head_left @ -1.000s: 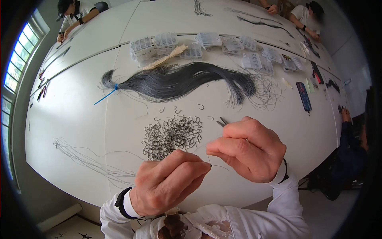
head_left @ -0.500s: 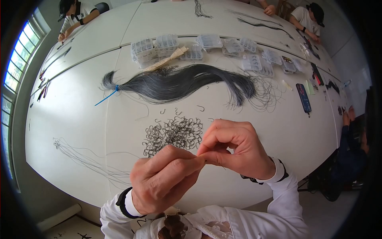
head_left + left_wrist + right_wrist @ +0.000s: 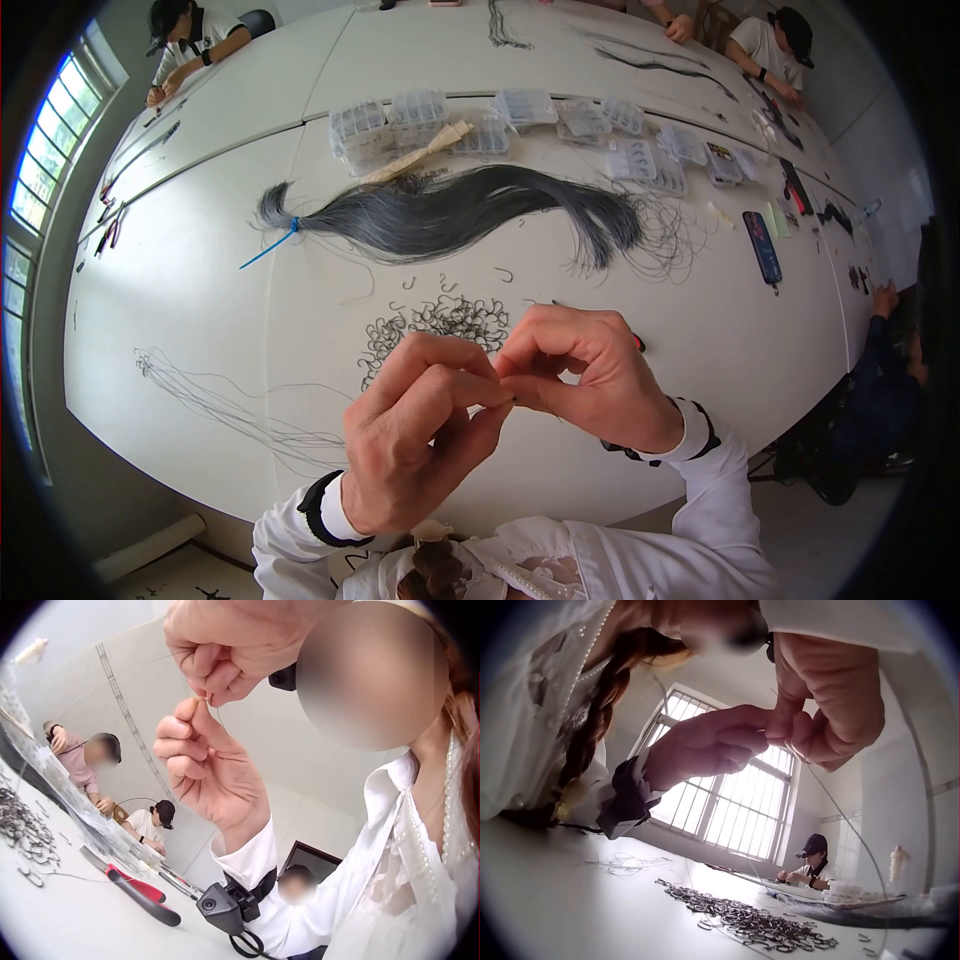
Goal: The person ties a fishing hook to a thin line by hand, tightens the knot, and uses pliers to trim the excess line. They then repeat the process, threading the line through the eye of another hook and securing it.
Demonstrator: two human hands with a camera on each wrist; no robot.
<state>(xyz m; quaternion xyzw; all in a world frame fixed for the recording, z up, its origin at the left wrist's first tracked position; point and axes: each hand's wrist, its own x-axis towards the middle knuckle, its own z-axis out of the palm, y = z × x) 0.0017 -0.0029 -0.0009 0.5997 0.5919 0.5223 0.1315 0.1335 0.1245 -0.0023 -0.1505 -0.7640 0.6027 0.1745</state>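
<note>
Above the near edge of the white table (image 3: 200, 300) my two hands meet fingertip to fingertip. My left hand (image 3: 497, 392) pinches a thin line (image 3: 832, 802) between thumb and forefinger. My right hand (image 3: 514, 380) pinches the same spot from the other side. In the right wrist view the line trails from the pinch down toward the table. In the left wrist view a short end of the line (image 3: 218, 718) curves below the pinch. Whether a hook is held there stays hidden. A pile of loose metal hooks (image 3: 440, 322) lies just beyond my hands.
A long dark bundle of line (image 3: 450, 210) with a blue tie lies across the middle, with clear plastic boxes (image 3: 420, 110) behind it. Red-handled pliers (image 3: 139, 889) lie to the right of the hooks. A phone (image 3: 763, 245) lies far right, loose lines (image 3: 220, 405) at left. Other people sit around the table.
A second ago my hands were slightly apart with line stretched between them. The right hand has since come in to meet the left, and both have risen a little.
</note>
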